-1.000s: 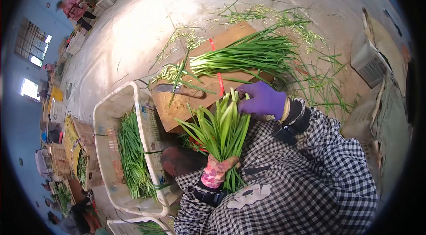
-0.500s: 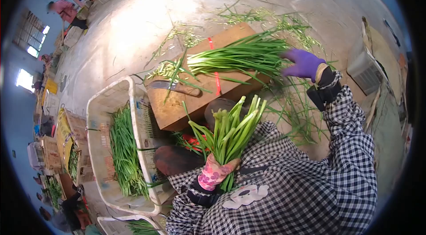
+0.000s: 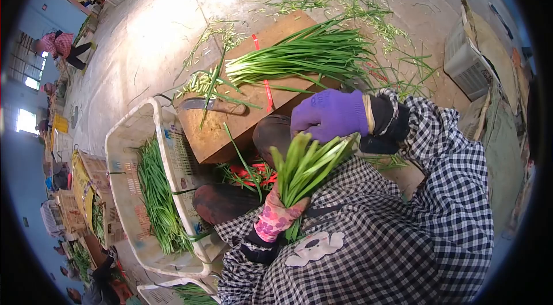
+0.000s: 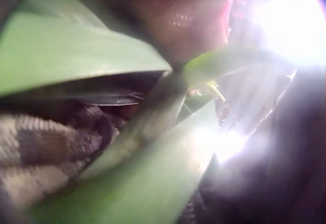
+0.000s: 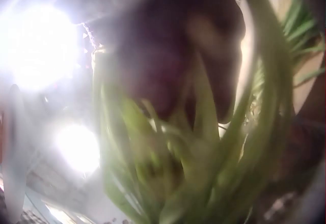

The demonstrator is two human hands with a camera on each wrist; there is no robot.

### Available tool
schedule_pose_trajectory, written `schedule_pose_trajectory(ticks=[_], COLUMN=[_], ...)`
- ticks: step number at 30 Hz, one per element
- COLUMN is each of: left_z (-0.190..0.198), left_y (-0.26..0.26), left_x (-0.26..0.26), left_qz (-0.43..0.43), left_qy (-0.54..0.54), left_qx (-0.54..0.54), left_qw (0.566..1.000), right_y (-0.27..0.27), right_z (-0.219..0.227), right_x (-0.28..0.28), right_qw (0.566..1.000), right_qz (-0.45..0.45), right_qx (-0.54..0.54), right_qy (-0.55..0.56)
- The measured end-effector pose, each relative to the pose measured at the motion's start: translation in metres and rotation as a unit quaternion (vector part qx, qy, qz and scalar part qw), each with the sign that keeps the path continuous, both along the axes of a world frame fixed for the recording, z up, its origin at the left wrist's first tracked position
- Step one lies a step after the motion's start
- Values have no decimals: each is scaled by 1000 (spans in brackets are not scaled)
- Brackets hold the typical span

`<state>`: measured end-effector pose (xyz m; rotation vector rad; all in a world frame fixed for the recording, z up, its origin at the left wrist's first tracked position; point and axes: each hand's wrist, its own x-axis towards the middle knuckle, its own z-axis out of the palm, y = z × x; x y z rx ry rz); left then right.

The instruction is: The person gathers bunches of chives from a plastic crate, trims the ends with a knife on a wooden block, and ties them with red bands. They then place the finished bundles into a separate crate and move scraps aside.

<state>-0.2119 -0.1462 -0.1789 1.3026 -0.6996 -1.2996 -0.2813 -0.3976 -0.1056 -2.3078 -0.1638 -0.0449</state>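
My left hand (image 3: 279, 217), in a pink floral glove, grips a bunch of garlic chives (image 3: 302, 172) around its lower part, close to the checked smock. The bunch fans upward. At its top is my right hand (image 3: 331, 116) in a purple glove, its fingers curled down at the stalk ends. In the right wrist view its dark, blurred fingers reach in among the stalks (image 5: 267, 81). Broad green leaves (image 4: 122, 183) fill much of the left wrist view. Beyond the hands, a larger pile of chives (image 3: 305, 51) lies on a wooden board (image 3: 199, 138).
A knife (image 3: 213, 105) lies on the board beside cut bits; a red strip (image 3: 262, 74) crosses it. At left stands a white crate (image 3: 158, 109) holding chives. Trimmings (image 3: 368, 11) litter the floor. Grey crates (image 3: 465, 68) stand at right. A person in pink (image 3: 57, 45) is far left.
My right hand went out to the far end of the pile on the board, then came back to the top of the held bunch. My left hand keeps its grip.
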Motion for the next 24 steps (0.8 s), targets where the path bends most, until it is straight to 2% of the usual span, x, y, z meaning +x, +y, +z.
schedule_pose_trajectory(ticks=[2,3,4,5,6,7,9,10,11,12,13,14,15,16,18,20,22,23,24], left_z=[-6,-5,5,17,23,22,23,23,5,7,10,14,19,14,1,4,0,-4,-4], left_y=[-2,-1,-1,-2,-1,0,1,2,6,4,-1,-4,-7,-6,-4,-5,-2,-1,1], left_x=[6,3,3,5,8,12,15,16,12,11,10,7,7,4,3,3,-2,-8,-7], left_qz=[3,19,18,-17,-52,-77,-75,-76,-48,-46,-34,-26,-42,-49,-23,-39,14,65,67], left_qy=[127,40,41,10,-22,-6,-9,-14,-66,-65,-15,39,30,31,39,18,40,155,156], left_qx=[3,-20,-21,33,87,121,130,138,78,75,59,48,84,87,50,53,-5,-11,-10], left_qw=[992,999,999,999,995,990,989,987,994,994,998,998,995,995,998,998,999,986,985], right_y=[3,2,0,-14,-29,-47,-96,-119,-138,-146,-130,-101,-75,-51,-22,4,19,20,22], right_z=[-16,-24,-27,-25,-37,-52,-65,-69,-74,-86,-59,-23,-2,14,38,57,58,44,35], right_x=[0,0,-2,-12,-23,-34,-63,-79,-98,-123,-112,-95,-78,-60,-32,-20,-10,-5,-1], right_qw=[999,983,949,950,908,853,791,908,831,761,820,861,928,955,987,994,991,986,964], right_qz=[-26,-93,-158,-197,-280,-358,-438,-325,-144,-197,-264,-325,-294,-255,-97,-79,-79,-57,-36], right_qx=[28,141,251,209,292,370,422,35,-362,-395,-300,-193,-37,122,123,8,-34,-149,-261], right_qy=[-36,-72,-108,-123,-108,-91,67,261,398,476,410,340,224,94,44,80,106,43,-20])
